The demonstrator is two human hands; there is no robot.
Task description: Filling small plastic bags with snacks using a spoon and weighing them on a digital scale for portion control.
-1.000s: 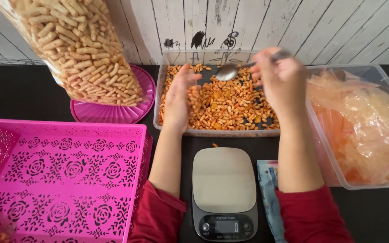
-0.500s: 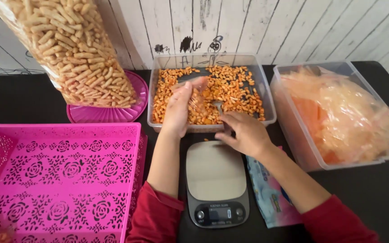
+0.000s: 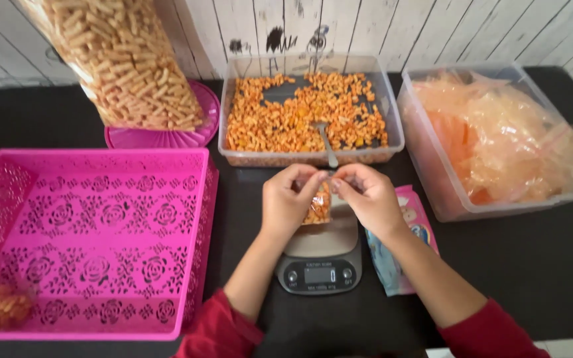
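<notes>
Hands [image 3: 286,202] [image 3: 368,197] pinch snack bag [image 3: 318,205] over scale [image 3: 319,255] — tub [image 3: 310,158] holds snacks, spoon [image 3: 326,142].

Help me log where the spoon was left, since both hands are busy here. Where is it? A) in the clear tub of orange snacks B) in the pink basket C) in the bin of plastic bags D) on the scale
A: the spoon lies in the clear tub of orange snacks, while the left hand and right hand hold a small filled bag over the scale.
</notes>
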